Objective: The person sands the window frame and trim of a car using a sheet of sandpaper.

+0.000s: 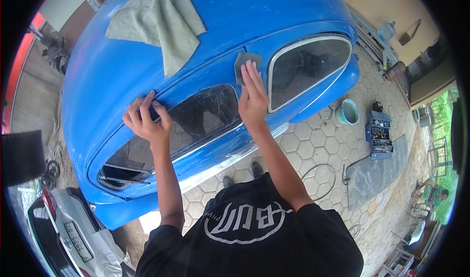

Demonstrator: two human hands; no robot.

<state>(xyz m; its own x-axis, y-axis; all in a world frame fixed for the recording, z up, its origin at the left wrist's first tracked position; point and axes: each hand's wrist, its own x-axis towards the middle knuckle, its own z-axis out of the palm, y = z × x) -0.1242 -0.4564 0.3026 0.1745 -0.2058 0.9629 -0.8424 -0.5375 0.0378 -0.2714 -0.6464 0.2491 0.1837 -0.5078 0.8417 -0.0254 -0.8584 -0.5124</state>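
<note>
The small grey flexible sheet [241, 63] lies against the blue-painted metal panel [264, 49] between two side windows, directly under the fingers of your right hand [253, 93]. Its long axis runs roughly with those fingers, and its edges show beyond them at the tips and on the left. Your right grip has its fingers pressed together and laid flat, holding the sheet to the panel; the thumb is hidden. Your left hand [147, 118] is farther off, well to the left, bent-fingered on the roof edge above the long dark-glass side window [215, 105]; you cannot tell whether it pinches anything. The pale-rimmed rounded rear side window [313, 64] sits just right of your right hand. Beyond, a crumpled grey-green cloth [161, 20] drapes over the rounded blue car roof [274, 7], while a pale green round bucket [348, 120] and an open blue metal toolbox [380, 142] stand on hexagonal grey paving [313, 140].
</note>
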